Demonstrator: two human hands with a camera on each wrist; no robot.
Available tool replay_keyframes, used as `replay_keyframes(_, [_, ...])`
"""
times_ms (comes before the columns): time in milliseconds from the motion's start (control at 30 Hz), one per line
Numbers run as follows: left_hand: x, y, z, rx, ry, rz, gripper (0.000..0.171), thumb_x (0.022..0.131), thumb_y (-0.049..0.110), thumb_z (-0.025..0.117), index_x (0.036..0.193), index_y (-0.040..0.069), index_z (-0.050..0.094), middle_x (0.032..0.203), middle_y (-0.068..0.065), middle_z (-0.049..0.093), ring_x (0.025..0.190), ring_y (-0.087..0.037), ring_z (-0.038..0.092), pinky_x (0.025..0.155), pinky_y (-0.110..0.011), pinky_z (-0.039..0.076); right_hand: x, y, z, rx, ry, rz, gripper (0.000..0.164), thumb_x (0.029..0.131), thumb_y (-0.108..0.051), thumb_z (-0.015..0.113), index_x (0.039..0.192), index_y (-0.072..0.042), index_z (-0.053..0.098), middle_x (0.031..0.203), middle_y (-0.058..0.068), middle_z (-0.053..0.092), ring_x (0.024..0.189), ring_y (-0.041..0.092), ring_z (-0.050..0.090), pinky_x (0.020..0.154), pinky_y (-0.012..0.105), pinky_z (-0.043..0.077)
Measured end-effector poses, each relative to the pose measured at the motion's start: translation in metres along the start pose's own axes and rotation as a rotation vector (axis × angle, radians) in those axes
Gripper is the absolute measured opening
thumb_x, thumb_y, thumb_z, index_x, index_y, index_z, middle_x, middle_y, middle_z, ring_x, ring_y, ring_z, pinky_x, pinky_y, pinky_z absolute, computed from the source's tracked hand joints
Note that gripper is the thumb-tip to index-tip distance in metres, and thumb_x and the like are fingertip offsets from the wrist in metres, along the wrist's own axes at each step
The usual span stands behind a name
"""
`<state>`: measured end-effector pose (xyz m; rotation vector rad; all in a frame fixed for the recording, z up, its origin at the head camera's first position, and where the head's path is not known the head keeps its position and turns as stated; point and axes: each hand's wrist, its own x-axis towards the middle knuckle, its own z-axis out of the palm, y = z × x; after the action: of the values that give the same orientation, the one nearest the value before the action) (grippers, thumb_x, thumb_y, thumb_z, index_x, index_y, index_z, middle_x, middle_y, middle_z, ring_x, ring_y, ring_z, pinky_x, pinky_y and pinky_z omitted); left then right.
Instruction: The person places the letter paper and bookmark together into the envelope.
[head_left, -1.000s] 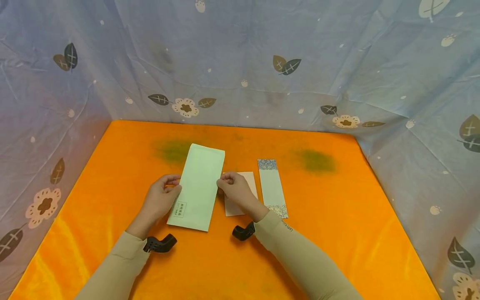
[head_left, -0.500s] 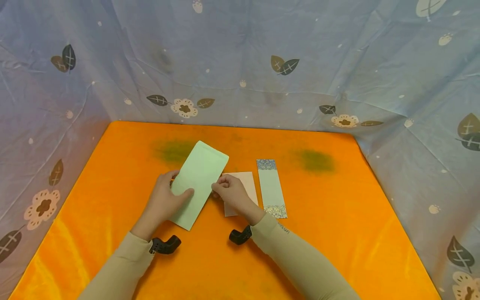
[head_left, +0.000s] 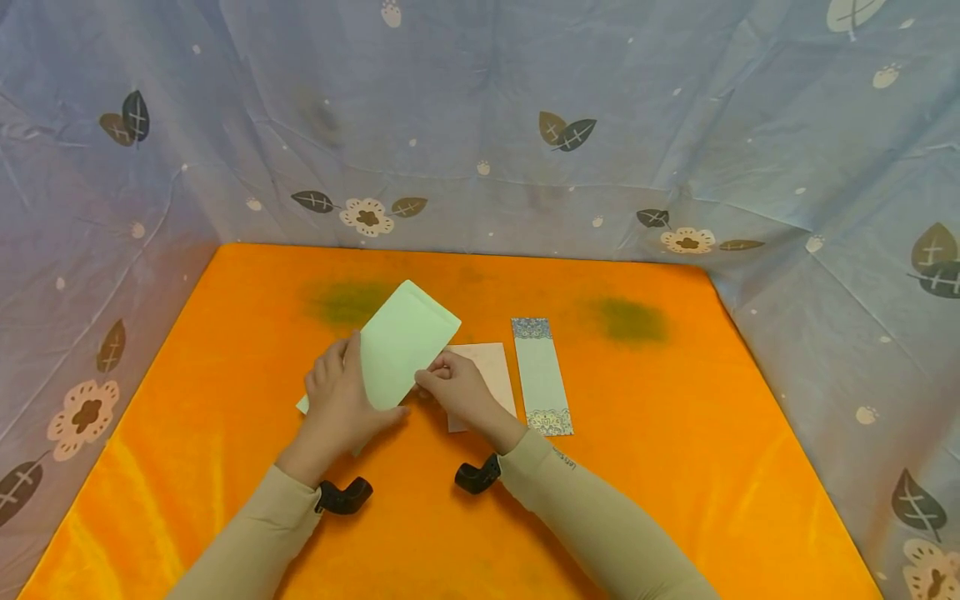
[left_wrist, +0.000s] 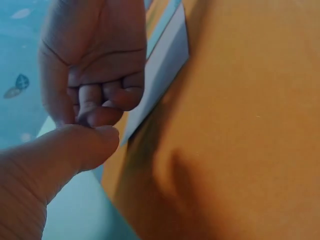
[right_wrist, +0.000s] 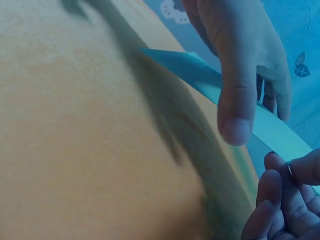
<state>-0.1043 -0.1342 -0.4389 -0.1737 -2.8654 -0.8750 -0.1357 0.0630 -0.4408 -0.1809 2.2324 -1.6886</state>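
Note:
A long pale green envelope (head_left: pixel 408 342) is held slanted above the table, its top corner pointing away. My right hand (head_left: pixel 468 392) pinches its right edge between thumb and fingers. Across the lower part of the envelope lies my left hand (head_left: pixel 337 408), fingers extended up its left side and thumb stretched out to the right. One corner of the envelope shows left of that hand. In the right wrist view, the left thumb hangs beside the long edge of the envelope (right_wrist: pixel 282 132). Just right of the envelope, partly covered by my right hand, is a pale pinkish paper rectangle (head_left: pixel 491 367).
A narrow white strip (head_left: pixel 542 375) with blue and yellowish patterned ends lies to the right of the pinkish paper. Orange cloth (head_left: pixel 637 467) covers the table. A grey-blue patterned curtain (head_left: pixel 465 125) stands around the back and sides.
The envelope has turned clockwise, its top tipping right. My left hand has moved from its left edge across its lower part. My right hand keeps its pinch and has shifted slightly left.

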Motion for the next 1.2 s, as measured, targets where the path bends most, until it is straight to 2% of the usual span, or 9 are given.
replay_keyframes(200, [-0.001, -0.001, 0.003, 0.033, 0.026, 0.020, 0.128, 0.061, 0.050, 0.088, 0.153, 0.001, 0.013, 0.145, -0.027, 0.024, 0.128, -0.049, 0.024, 0.099, -0.063, 0.018, -0.001, 0.000, 0.002, -0.007, 0.001, -0.005, 0.019, 0.093, -0.028, 0.063, 0.091, -0.009, 0.061, 0.080, 0.009, 0.071, 0.068, 0.029, 0.056, 0.058, 0.026, 0.041])
replay_keyframes(367, [-0.001, -0.003, 0.004, 0.041, 0.018, 0.020, 0.127, 0.063, 0.048, 0.087, 0.153, 0.001, 0.011, 0.146, -0.028, 0.023, 0.128, -0.049, 0.023, 0.100, -0.064, 0.017, -0.001, 0.002, -0.001, -0.009, -0.004, -0.016, 0.021, 0.094, -0.031, 0.062, 0.091, -0.010, 0.061, 0.082, 0.010, 0.071, 0.071, 0.033, 0.058, 0.060, 0.028, 0.043])
replay_keyframes(600, [-0.002, -0.007, 0.003, 0.029, -0.017, 0.043, 0.124, 0.066, 0.040, 0.088, 0.153, -0.001, 0.009, 0.147, -0.028, 0.021, 0.131, -0.047, 0.022, 0.104, -0.062, 0.015, 0.003, 0.006, -0.013, 0.046, 0.030, -0.028, 0.024, 0.095, -0.032, 0.062, 0.096, -0.008, 0.060, 0.091, 0.014, 0.071, 0.088, 0.029, 0.063, 0.078, 0.032, 0.048])
replay_keyframes(767, [-0.003, -0.009, 0.000, 0.034, -0.031, 0.065, 0.123, 0.067, 0.037, 0.088, 0.152, -0.003, 0.009, 0.148, -0.028, 0.021, 0.133, -0.046, 0.022, 0.106, -0.061, 0.015, 0.004, 0.006, -0.020, 0.091, 0.059, -0.031, 0.024, 0.096, -0.029, 0.061, 0.096, -0.006, 0.058, 0.093, 0.017, 0.070, 0.092, 0.031, 0.064, 0.082, 0.034, 0.049])
replay_keyframes(933, [-0.004, -0.011, -0.003, 0.034, -0.032, 0.087, 0.120, 0.067, 0.033, 0.088, 0.152, -0.004, 0.012, 0.148, -0.028, 0.021, 0.133, -0.046, 0.021, 0.107, -0.061, 0.014, 0.006, 0.005, -0.024, 0.139, 0.108, -0.047, 0.021, 0.096, -0.023, 0.060, 0.096, -0.003, 0.056, 0.095, 0.023, 0.068, 0.093, 0.036, 0.064, 0.081, 0.038, 0.051])
replay_keyframes(1067, [-0.005, -0.014, -0.004, 0.032, -0.031, 0.099, 0.119, 0.066, 0.031, 0.089, 0.152, -0.003, 0.013, 0.148, -0.028, 0.021, 0.133, -0.047, 0.022, 0.107, -0.061, 0.014, 0.006, 0.001, -0.025, 0.178, 0.142, -0.050, 0.019, 0.097, -0.020, 0.059, 0.104, -0.002, 0.057, 0.099, 0.028, 0.066, 0.093, 0.038, 0.064, 0.081, 0.043, 0.052])
replay_keyframes(1200, [-0.005, -0.018, -0.004, 0.031, -0.039, 0.108, 0.120, 0.066, 0.030, 0.089, 0.152, -0.002, 0.012, 0.148, -0.027, 0.020, 0.134, -0.047, 0.020, 0.107, -0.061, 0.013, 0.009, 0.003, -0.026, 0.205, 0.167, -0.070, 0.020, 0.097, -0.016, 0.057, 0.112, -0.002, 0.057, 0.099, 0.024, 0.065, 0.093, 0.038, 0.064, 0.081, 0.044, 0.053])
